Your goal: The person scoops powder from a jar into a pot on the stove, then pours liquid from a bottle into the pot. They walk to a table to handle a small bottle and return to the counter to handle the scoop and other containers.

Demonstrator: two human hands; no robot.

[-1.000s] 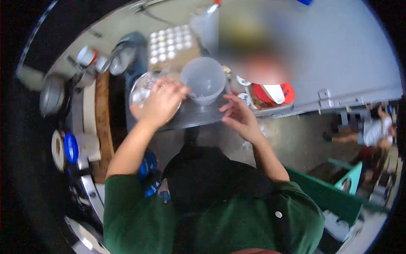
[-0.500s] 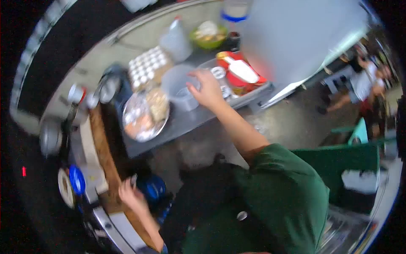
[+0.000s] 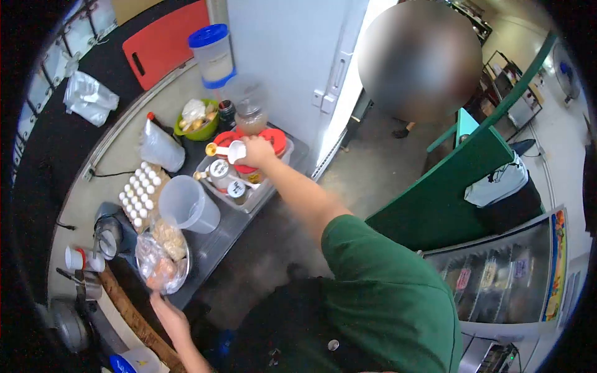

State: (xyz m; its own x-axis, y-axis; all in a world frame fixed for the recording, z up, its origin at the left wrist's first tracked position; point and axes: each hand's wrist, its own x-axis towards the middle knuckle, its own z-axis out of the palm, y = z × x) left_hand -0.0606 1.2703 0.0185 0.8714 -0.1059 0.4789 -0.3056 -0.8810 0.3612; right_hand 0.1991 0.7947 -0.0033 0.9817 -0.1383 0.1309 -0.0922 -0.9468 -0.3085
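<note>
My right hand (image 3: 256, 151) reaches over a clear plastic bin (image 3: 252, 202) of jars, its fingers closed at a white scoop (image 3: 237, 151) that lies across red-lidded jars (image 3: 273, 140). A yellow measuring spoon (image 3: 211, 149) pokes out to the scoop's left. White-capped jars (image 3: 236, 190) stand in the same bin. Lower down, my left hand (image 3: 170, 316) is beside the rim of a metal bowl (image 3: 178, 287) heaped with plastic bags of food (image 3: 153, 255). Its fingers are drawn together; whatever they may hold is hidden. An open, clear plastic tub (image 3: 188, 208) stands between bowl and bin.
Behind the tub are a tray of eggs (image 3: 140, 194), a plastic jug (image 3: 160, 148) and a green bowl (image 3: 198, 127). A blue-lidded container (image 3: 212, 53) stands by a large white door (image 3: 280, 56). A green partition (image 3: 435, 193) and a glass-topped freezer (image 3: 491, 273) are at right.
My view has swung to the right. My right hand has moved from above the clear tub to the scoop in the bin. My left hand has come nearer the metal bowl.
</note>
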